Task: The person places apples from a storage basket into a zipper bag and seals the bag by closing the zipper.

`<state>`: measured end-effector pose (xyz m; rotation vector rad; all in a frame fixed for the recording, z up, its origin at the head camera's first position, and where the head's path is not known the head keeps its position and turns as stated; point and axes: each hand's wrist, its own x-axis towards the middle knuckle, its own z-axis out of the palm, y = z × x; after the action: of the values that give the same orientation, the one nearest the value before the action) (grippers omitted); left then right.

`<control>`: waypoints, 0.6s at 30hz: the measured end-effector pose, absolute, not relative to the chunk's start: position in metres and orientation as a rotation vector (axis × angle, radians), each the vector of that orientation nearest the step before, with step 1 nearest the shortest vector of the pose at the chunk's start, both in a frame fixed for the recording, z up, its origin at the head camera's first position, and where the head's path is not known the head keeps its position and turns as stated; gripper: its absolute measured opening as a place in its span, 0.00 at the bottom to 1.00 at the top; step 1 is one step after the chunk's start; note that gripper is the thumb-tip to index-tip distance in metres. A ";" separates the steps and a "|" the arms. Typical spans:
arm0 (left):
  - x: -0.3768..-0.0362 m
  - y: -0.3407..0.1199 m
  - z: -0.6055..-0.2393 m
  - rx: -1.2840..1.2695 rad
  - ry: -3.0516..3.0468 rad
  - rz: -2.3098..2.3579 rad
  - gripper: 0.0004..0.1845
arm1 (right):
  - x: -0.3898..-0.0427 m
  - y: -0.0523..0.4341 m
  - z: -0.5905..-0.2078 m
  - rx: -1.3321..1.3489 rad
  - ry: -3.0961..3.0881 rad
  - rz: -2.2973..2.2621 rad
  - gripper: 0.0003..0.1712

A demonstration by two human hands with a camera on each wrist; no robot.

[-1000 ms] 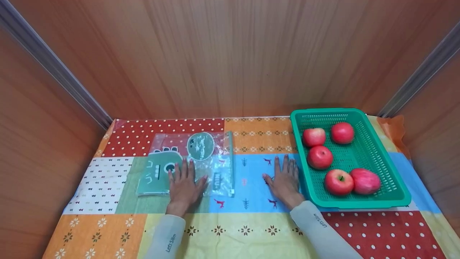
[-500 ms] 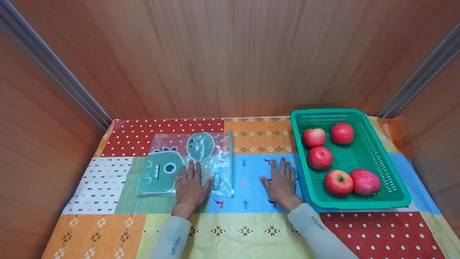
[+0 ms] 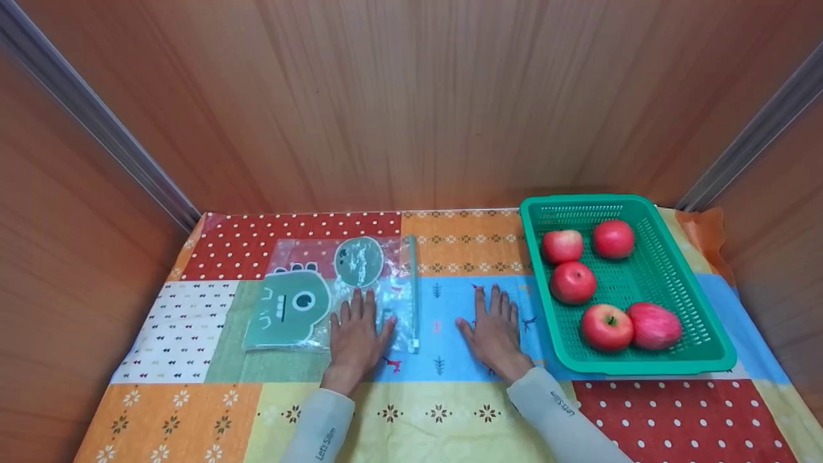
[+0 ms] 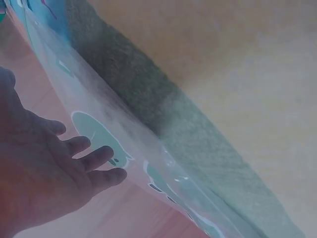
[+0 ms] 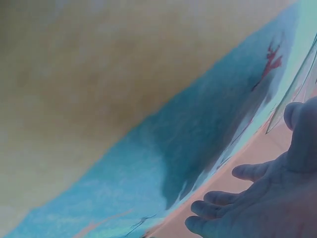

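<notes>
From the head camera I see my left hand [image 3: 357, 334] flat, fingers straight, on the clear zip bag [image 3: 334, 292]; my right hand [image 3: 494, 329] flat on the patchwork cloth [image 3: 443, 392]. Wrist cameras: both palms open.

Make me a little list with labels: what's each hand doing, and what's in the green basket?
left hand: flat, fingers straight, on the clear zip bag
right hand: flat on the patchwork cloth, beside the basket
green basket: five red apples
bag picture: green cartoon dinosaur
</notes>
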<state>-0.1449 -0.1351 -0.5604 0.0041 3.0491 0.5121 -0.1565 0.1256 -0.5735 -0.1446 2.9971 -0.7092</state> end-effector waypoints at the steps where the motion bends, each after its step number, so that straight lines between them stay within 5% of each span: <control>1: -0.145 -0.134 -0.561 0.002 3.048 0.512 0.44 | -0.156 0.125 -0.574 -0.152 3.002 -0.710 0.44; 18: -0.142 -0.109 -0.562 0.021 3.081 0.467 0.43 | -0.150 0.109 -0.575 -0.205 3.034 -0.738 0.40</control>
<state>-0.1416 -0.1089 -0.5617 0.0210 3.0810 0.4672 -0.1504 0.1094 -0.5755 -0.2045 3.0336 -0.7376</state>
